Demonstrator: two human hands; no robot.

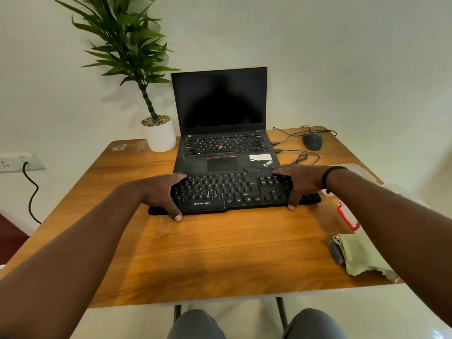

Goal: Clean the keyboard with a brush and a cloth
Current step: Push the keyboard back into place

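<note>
1. My left hand (162, 192) wraps the left end of the flat black plastic keyboard (230, 192): fingers curled over the far edge, thumb hooked under the near edge, so that grip pinches the board's depth.
2. The keyboard sits mid-worktop, its far edge tilted up and resting against the front lip of the open black laptop (221, 133), its near edge down on the brown wooden worktop (208, 253). I judge it light and stiff, a thin plastic shell that might flex slightly if lifted by one end, so a hold at both ends suits it. The keycaps are loose-fitting and could catch, so I keep my fingers on the frame edges.
3. My right hand (300, 183) mirrors this at the right end, fingers over the back, thumb at the front edge, pinching too.
4. Its thin black cable (252, 166) loops over the laptop's palm rest and may tug when the board is moved.
5. Near the right edge lie a pale green soft cloth (362, 255) and, just beside it, a grey brush (337, 253), both untouched.
</note>
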